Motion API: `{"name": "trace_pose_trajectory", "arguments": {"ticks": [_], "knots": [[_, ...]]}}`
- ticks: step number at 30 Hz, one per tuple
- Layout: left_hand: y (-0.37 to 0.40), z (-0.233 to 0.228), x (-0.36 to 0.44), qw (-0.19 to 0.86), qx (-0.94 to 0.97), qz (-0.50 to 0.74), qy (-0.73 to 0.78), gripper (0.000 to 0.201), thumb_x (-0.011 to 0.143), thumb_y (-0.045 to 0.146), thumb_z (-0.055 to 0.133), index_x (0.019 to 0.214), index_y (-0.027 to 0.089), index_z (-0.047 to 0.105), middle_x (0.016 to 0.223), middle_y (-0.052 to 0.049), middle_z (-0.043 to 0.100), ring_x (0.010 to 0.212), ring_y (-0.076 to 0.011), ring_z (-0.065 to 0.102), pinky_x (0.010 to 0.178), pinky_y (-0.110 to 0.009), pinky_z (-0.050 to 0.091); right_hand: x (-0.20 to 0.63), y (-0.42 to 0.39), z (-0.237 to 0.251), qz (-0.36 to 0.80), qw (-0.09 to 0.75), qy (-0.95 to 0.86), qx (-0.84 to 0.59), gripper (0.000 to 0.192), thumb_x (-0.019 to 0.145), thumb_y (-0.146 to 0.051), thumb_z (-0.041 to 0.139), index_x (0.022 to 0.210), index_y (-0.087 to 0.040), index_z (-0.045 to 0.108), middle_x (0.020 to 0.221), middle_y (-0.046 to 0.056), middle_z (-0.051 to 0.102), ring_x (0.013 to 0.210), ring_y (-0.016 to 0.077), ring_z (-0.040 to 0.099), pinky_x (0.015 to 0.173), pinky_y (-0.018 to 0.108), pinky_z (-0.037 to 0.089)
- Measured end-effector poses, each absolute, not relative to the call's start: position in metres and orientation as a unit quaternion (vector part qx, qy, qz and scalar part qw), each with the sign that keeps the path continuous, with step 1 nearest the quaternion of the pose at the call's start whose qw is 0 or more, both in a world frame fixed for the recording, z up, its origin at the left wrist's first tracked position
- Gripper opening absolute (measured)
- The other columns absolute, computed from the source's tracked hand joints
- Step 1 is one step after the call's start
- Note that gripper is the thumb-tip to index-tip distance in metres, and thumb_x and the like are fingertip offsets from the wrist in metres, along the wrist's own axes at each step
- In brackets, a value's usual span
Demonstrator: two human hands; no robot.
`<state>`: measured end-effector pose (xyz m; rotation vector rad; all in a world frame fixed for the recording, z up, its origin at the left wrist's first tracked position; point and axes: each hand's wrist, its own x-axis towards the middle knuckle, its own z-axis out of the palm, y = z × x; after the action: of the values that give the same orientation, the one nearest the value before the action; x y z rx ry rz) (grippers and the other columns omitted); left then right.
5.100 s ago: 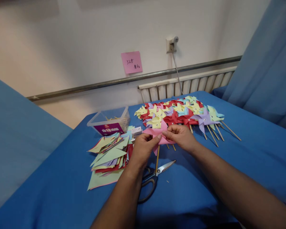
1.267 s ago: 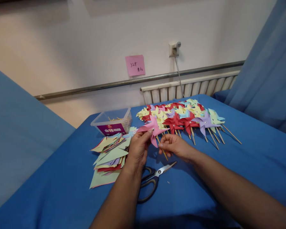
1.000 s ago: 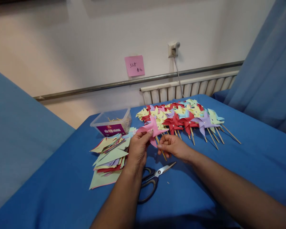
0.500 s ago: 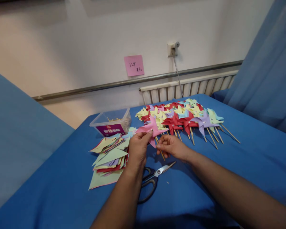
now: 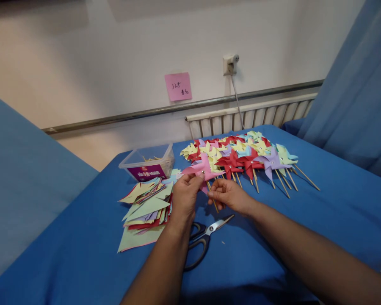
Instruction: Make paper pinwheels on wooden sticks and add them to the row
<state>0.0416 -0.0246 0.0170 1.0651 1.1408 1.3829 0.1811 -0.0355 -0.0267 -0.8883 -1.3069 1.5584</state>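
Note:
A pink paper pinwheel [image 5: 203, 165] on a thin wooden stick is held above the table between both hands. My left hand [image 5: 186, 195] is closed on its centre, the thumb near the pin. My right hand [image 5: 227, 195] pinches at a lower blade tip and the stick just below; which of the two it grips I cannot tell exactly. Under my hands lie dark-handled scissors [image 5: 211, 229], blades pointing right. Beside my left hand sits a stack of coloured paper sheets [image 5: 147, 207]. Just behind the held one, several finished pinwheels [image 5: 231, 163] lie in rows.
A clear plastic box [image 5: 150, 163] with thin sticks stands behind the paper stack. Blue cloth covers the table [image 5: 305, 237]. Along the wall run a metal pipe [image 5: 139, 114] and a white radiator [image 5: 257, 114]. A cable hangs from a socket [image 5: 230, 65]. Blue curtains [image 5: 362, 93] flank both sides.
Almost nothing differs. Both hands stay on the pink pinwheel, with only a very slight shift of the view.

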Motion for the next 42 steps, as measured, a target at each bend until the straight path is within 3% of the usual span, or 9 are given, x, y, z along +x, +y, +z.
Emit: {"name": "trace_pose_trajectory", "arguments": {"ticks": [5,11,25,42], "knots": [[-0.026,0.016,0.042,0.510,0.457,0.559,0.467,0.034,0.058,0.040,0.084,0.077,0.014,0.072,0.067,-0.001,0.065,0.057,-0.0107,0.053,0.058,-0.023,0.039,0.180,-0.035,-0.027,0.631,0.459,-0.514,-0.357,0.048,0.065,-0.057,0.077,0.078,-0.021,0.047,0.062,-0.001,0.069,0.040,0.0090,0.054,0.041,0.021,0.036],[-0.029,0.019,0.043,0.434,0.496,0.563,0.499,0.026,0.063,0.040,0.079,0.065,0.016,0.070,0.054,0.004,0.057,0.049,-0.0086,0.043,0.051,-0.022,0.031,0.177,-0.036,-0.032,0.639,0.437,-0.521,-0.359,0.047,0.067,-0.056,0.076,0.079,-0.021,0.048,0.063,-0.001,0.069,0.041,0.0093,0.055,0.041,0.021,0.037],[-0.031,0.018,0.045,0.413,0.537,0.534,0.506,0.025,0.070,0.039,0.072,0.064,0.016,0.067,0.056,0.001,0.061,0.046,-0.0101,0.046,0.045,-0.021,0.032,0.174,-0.034,-0.037,0.635,0.437,-0.524,-0.362,0.042,0.069,-0.051,0.075,0.079,-0.020,0.050,0.063,-0.002,0.068,0.041,0.0101,0.058,0.040,0.020,0.039],[-0.030,0.015,0.042,0.371,0.574,0.507,0.525,0.036,0.075,0.047,0.066,0.058,0.017,0.055,0.050,0.005,0.041,0.046,-0.0083,0.035,0.044,-0.021,0.026,0.174,-0.034,-0.038,0.640,0.441,-0.522,-0.351,0.045,0.067,-0.054,0.076,0.075,-0.019,0.051,0.063,-0.001,0.069,0.041,0.0097,0.058,0.040,0.020,0.040]]}}
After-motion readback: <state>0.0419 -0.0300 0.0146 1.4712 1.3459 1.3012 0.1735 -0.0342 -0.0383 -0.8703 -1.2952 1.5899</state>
